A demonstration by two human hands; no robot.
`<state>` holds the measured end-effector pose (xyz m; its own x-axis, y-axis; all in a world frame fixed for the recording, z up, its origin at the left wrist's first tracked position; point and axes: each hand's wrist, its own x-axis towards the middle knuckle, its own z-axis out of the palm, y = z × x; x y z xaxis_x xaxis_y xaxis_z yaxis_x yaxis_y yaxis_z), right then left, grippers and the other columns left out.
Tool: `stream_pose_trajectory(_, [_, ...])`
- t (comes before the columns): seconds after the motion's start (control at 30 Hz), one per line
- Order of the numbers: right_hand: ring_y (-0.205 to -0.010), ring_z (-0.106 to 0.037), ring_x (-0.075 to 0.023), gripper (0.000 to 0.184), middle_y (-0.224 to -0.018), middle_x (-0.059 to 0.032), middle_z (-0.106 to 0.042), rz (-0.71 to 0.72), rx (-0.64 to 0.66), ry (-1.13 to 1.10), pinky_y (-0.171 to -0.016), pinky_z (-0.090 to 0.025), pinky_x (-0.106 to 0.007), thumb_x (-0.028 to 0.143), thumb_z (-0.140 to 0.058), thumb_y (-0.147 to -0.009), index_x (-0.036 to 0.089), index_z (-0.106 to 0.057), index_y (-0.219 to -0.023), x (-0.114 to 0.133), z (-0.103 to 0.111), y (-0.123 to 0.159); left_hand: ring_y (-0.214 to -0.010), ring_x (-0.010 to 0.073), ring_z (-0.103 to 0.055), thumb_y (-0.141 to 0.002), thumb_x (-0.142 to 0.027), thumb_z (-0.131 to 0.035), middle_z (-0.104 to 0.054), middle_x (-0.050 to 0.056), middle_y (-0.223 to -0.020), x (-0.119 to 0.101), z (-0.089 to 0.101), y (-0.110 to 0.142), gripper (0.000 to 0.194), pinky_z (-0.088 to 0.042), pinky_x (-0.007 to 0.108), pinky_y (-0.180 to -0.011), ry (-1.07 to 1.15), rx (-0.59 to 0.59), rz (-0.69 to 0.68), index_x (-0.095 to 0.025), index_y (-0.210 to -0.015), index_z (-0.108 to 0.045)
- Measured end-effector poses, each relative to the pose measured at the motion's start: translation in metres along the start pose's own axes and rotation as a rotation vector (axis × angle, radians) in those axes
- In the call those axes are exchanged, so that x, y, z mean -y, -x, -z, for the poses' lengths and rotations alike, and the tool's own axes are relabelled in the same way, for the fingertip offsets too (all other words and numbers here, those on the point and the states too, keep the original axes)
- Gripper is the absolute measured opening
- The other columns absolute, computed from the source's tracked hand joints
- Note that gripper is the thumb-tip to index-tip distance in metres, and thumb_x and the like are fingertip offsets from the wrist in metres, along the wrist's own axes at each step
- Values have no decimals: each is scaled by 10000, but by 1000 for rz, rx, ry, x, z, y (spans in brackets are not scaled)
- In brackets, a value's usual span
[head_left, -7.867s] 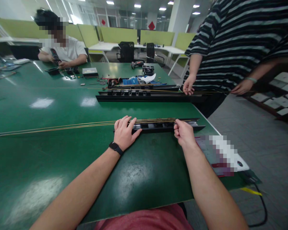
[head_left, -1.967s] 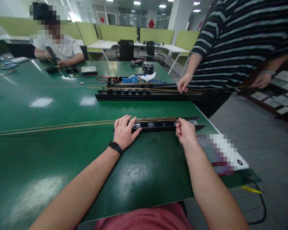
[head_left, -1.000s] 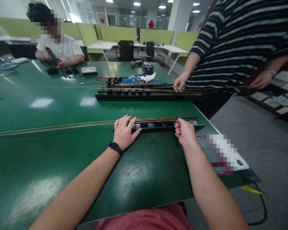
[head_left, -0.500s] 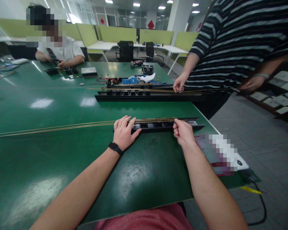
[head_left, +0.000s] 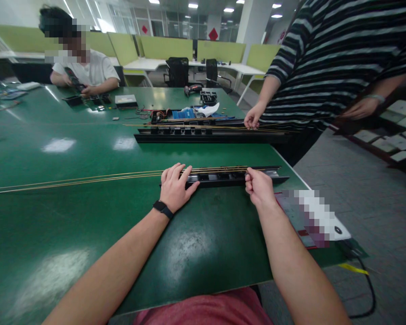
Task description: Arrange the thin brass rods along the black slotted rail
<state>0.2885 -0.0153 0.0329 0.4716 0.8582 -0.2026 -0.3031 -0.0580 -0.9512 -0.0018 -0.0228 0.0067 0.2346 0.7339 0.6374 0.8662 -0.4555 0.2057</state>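
Note:
A short black channel [head_left: 219, 183] lies on the green table in front of me, with dark fittings inside it. Thin gold-coloured wires [head_left: 122, 176] run along its top and stretch far out to the left over the table. My left hand [head_left: 174, 186] rests over the channel's left end and the wires, fingers spread and thumb along the near wall. Near the channel's right end, my right hand [head_left: 260, 184] is closed in a pinch around the wires; the exact grip between its fingertips is hidden.
Beyond lies a longer black channel [head_left: 216, 137] with wires, where a co-worker in a striped shirt [head_left: 325, 76] has a hand. A white device [head_left: 341, 228] sits at the table's right corner, near a black cable [head_left: 372, 289]. Another person sits at far left with a power tool.
My hands, the channel and the wires stay nearly still. The striped-shirt co-worker's far hand has shifted slightly right and up.

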Motion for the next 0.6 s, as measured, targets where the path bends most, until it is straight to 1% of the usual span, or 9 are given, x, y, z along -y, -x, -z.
stream_pose_trajectory(0.23, [-314, -381, -43, 303, -563, 44, -562, -14, -6, -6, -267, -191, -136, 320, -792, -802, 196, -524, -734, 2, -1, 1, -1393, 328, -496, -941, -509, -624, -614, 147, -1400, 0, 1, 0, 522, -314, 506, -1178, -17, -6, -4, -233, -1384, -607])
stream_pose_trajectory(0.43, [-320, -389, -44, 252, -573, 42, -571, -11, -31, -18, -270, -191, -138, 289, -761, -810, 194, -537, -744, 1, 2, -3, -1397, 332, -494, -936, -499, -632, -614, 146, -1402, -1, 1, 0, 524, -316, 517, -1175, -5, -2, -1, -246, -1394, -600])
stream_pose_trajectory(0.6, [-314, -387, -51, 255, -570, 40, -578, -17, -24, -1, -270, -196, -140, 328, -762, -819, 202, -545, -774, -1, 4, -5, -1394, 335, -496, -934, -498, -635, -615, 146, -1401, 0, 0, 0, 523, -313, 519, -1176, 4, -5, 1, -248, -1392, -603])
